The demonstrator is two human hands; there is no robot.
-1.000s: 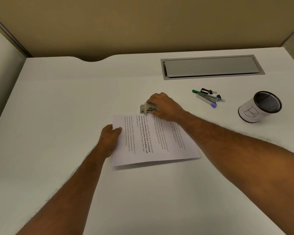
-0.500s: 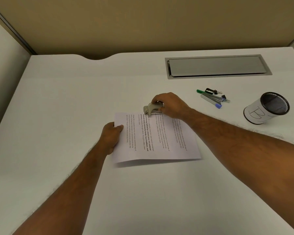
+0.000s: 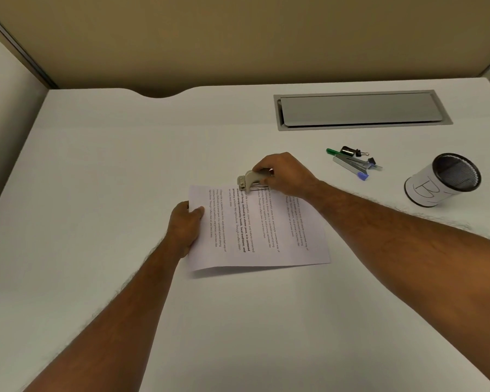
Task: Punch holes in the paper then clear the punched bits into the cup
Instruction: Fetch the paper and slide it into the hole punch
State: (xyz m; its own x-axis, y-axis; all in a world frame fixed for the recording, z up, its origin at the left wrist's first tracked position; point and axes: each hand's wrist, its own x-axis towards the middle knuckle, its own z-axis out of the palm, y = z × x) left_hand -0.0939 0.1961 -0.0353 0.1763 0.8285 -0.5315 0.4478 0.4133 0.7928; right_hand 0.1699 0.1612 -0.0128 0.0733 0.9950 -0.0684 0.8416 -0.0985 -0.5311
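Your right hand (image 3: 286,176) grips the punch (image 3: 252,181), fingers curled round its handles. The punch sits at the far edge of the paper (image 3: 260,230), a little left of that edge's middle. Its long axis runs left to right, the metal head pointing left and the handles running right into your palm. The head overlaps the far margin of the sheet; whether the handles are squeezed fully together I cannot tell.

Your left hand (image 3: 186,224) pinches the paper's left edge, thumb on top and fingers beneath. The paper lies near the middle of the desk (image 3: 96,165) with its long axis left to right, and its printed lines run from far to near. A shadow shows under its near edge.

The cup (image 3: 441,181), black mesh wrapped in white, stands well to the right, apart from the paper. Between it and your right hand lie pens (image 3: 351,165) and clips (image 3: 357,152). A grey hatch (image 3: 359,108) is set into the far desk.
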